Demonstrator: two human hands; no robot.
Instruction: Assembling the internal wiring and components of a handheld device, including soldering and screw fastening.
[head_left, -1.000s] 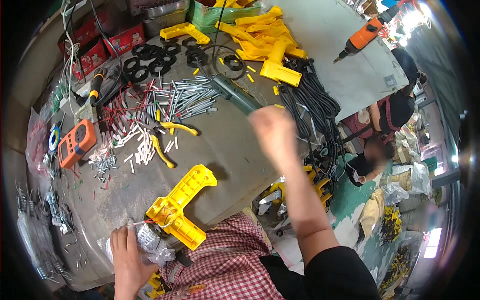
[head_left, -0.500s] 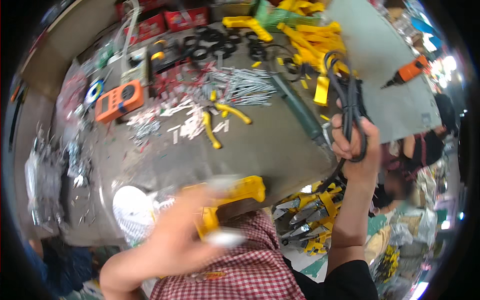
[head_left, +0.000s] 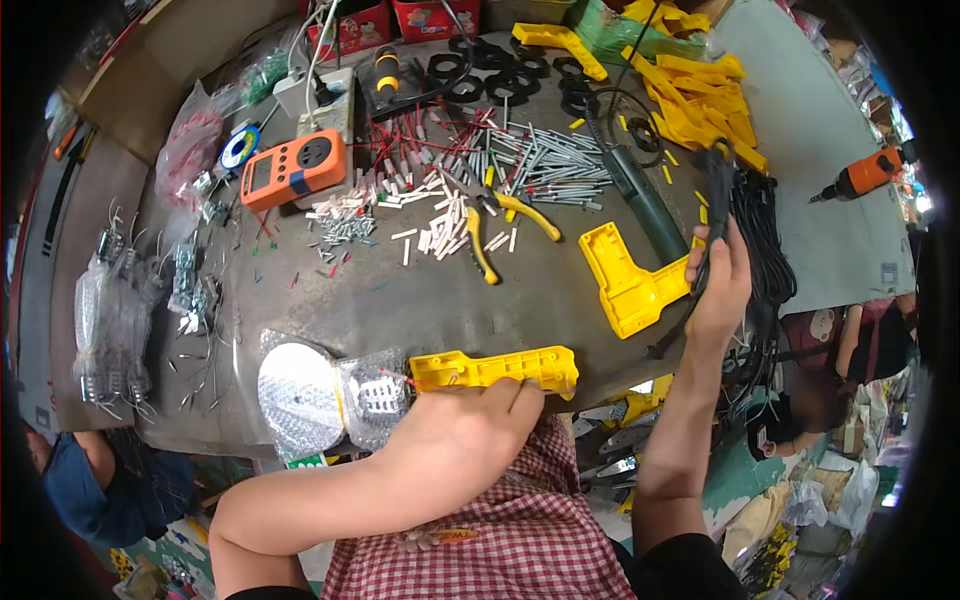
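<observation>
My left hand (head_left: 470,430) is closed on a long yellow plastic housing half (head_left: 500,368), its ribbed hollow side facing up, at the bench's near edge. Thin red wire shows by its left end. On the right, my right hand (head_left: 720,280) is closed round a black power cable (head_left: 718,190), held upright. More of the black cable (head_left: 765,240) hangs in loops behind that hand. Another yellow housing half (head_left: 625,285) lies hollow side up just left of my right fingers; whether they touch it I cannot tell. Left of my left hand sits a bubble-wrapped white round part (head_left: 300,398).
Yellow-handled pliers (head_left: 480,245) lie mid-bench beside white sleeves and metal rods (head_left: 555,165). A dark green soldering-iron-like tool (head_left: 645,205) lies near the right hand. An orange meter (head_left: 293,170) stands left; an orange screwdriver-like power tool (head_left: 862,175) rests right. Other people sit beyond both sides.
My left hand has settled with the yellow housing at the bench edge. A second housing half now lies beside my right hand. The cable coil in my right hand has loosened and hangs behind it.
</observation>
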